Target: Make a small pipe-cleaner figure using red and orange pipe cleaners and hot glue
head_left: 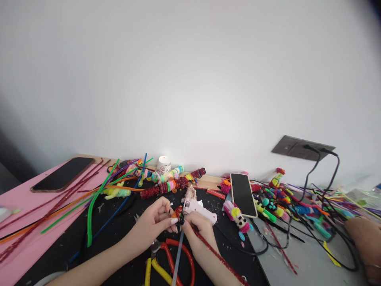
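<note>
**Both hands closed on one small red bundle [177, 212]**

Our left hand [154, 223] and right hand [199, 229] meet fingertip to fingertip over the black mat [119, 227], a little in from the table's near edge. The left thumb and fingers are pinched shut on the small red bundle. The right fingertips grip the red glitter stem [218, 257] just where it reaches that bundle, and the stem trails back along our right forearm toward the near edge.

A pale translucent stick [177, 254] runs from between the hands down to the near edge (whether either hand holds it, we cannot tell). Under our wrists lie pliers [170, 260] with red and yellow handles. At the table's right edge another person's hand [364, 238] rests beside a tangle of coloured stems [297, 208].

Just behind our fingers lies a pink-and-white glue gun [199, 209]. To its right we see a small pipe-cleaner figure [238, 218], and just beyond that a dark phone [243, 194] lying face up. A long green stem [89, 222] curves over the mat's left side.

Toward the far left corner a second phone [62, 174] lies on the pink mat [20, 198]. Near the far edge sits a row of coiled stems [172, 184], with a white cup [163, 163] behind it against the wall.
</note>
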The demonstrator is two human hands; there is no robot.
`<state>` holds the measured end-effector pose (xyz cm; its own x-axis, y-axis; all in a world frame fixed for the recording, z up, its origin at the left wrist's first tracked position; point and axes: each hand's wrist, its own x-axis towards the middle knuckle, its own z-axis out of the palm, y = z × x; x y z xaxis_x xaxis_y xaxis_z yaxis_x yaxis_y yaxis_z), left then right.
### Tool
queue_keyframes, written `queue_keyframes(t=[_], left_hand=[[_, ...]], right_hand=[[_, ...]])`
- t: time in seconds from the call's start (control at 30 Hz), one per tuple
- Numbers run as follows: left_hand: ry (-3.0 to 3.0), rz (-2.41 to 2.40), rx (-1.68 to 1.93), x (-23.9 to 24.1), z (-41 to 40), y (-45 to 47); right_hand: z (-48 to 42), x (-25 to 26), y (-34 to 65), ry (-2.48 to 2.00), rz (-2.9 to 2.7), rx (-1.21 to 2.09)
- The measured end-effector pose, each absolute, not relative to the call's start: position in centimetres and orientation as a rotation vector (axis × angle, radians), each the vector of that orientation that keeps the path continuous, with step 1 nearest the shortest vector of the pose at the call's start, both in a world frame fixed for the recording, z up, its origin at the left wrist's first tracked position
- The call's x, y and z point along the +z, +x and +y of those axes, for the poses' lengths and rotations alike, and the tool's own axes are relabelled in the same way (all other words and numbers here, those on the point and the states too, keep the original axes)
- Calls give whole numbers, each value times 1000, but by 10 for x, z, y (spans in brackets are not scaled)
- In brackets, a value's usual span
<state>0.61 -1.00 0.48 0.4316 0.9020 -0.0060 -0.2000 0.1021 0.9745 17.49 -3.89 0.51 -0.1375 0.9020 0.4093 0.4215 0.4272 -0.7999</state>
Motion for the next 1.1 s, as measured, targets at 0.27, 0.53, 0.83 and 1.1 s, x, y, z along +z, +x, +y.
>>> queue_keyframes(t=[0.27, 0.53, 0.83, 1.1], left_hand=[[1167, 714, 930, 1, -9, 6], [1140, 788, 940, 1, -8, 6], [1153, 780, 941, -2, -8, 6], [1172, 801, 939, 0, -9, 8]], right_hand=[[-40, 3, 175, -1150, -1745, 627], [-40, 6, 174, -1165, -1779, 608], [-40, 7, 173, -1177, -1763, 640], [-39, 5, 172, -1173, -1788, 638]])
